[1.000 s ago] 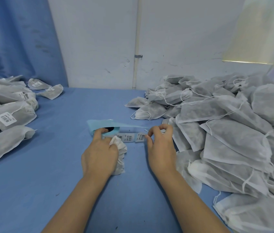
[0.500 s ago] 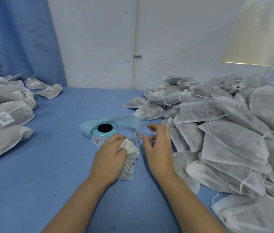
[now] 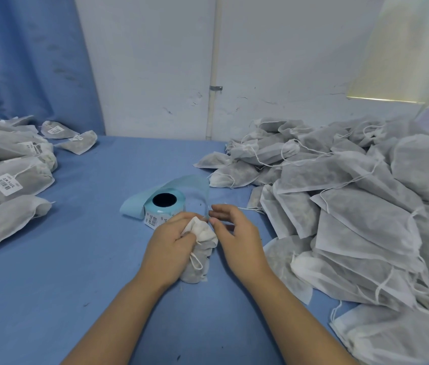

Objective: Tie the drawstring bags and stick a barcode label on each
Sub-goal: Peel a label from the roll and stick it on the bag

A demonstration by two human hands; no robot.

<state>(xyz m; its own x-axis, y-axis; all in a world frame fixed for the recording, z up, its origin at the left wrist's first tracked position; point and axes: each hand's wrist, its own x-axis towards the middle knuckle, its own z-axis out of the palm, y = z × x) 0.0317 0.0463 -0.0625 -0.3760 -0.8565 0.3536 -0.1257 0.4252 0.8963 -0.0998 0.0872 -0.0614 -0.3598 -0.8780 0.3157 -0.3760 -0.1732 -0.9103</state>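
Blue cloth covers the table (image 3: 76,259), and nothing lying on it has shifted over the last second except the things at its middle. A large heap of untied bags (image 3: 352,206), strings trailing, fills the side from 1 to 5 o'clock and reaches almost to the right forearm. A smaller stack of labelled bags (image 3: 10,180) lies at 9 o'clock, well apart from the hands.

A second ago the left hand (image 3: 171,243) rested on the label roll (image 3: 179,205) and covered it. It has since drawn back toward 6 o'clock, so the roll now stands bare at 12 o'clock of the hands, with its pale liner strip (image 3: 181,181) arching up behind it. The left hand's fingers are curled round the neck of a drawstring bag (image 3: 197,275), which lies on the cloth between the two hands with its gathered mouth pointing to 12 o'clock.

The right hand (image 3: 239,241), which had pinched the strip's end, has left it and closed in at 3 o'clock of the bag's mouth. Its fingers are loosely curved and its thumb and forefinger tips are near each other. Whether they pinch a label cannot be told.

A barcode label (image 3: 152,222) on the roll shows just at 11 o'clock of the left knuckles.
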